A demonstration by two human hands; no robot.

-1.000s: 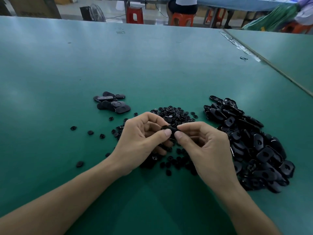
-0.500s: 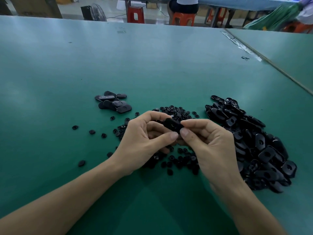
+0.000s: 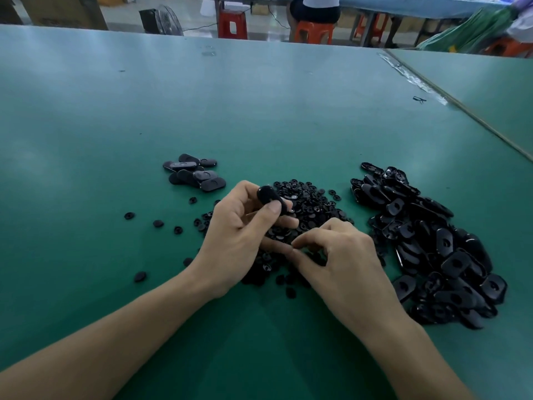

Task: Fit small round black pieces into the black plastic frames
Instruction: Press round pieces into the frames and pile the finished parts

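Picking a single round piece from the heap of round pieces (image 3: 310, 204) and seating it squarely in the frame's hole probably matters most now. Over the heap's left edge, the left hand (image 3: 239, 235) grips a black plastic frame (image 3: 271, 199) between thumb and fingers. At the heap's near side, the right hand (image 3: 343, 255) curls its fingertips (image 3: 297, 243) together; whether they pinch a piece is unclear.

A green table (image 3: 259, 96) fills the view, a second table (image 3: 496, 90) just beside it at right. Beyond stand a red stool (image 3: 232, 23), an orange stool (image 3: 313, 31) and a fan (image 3: 165, 20).
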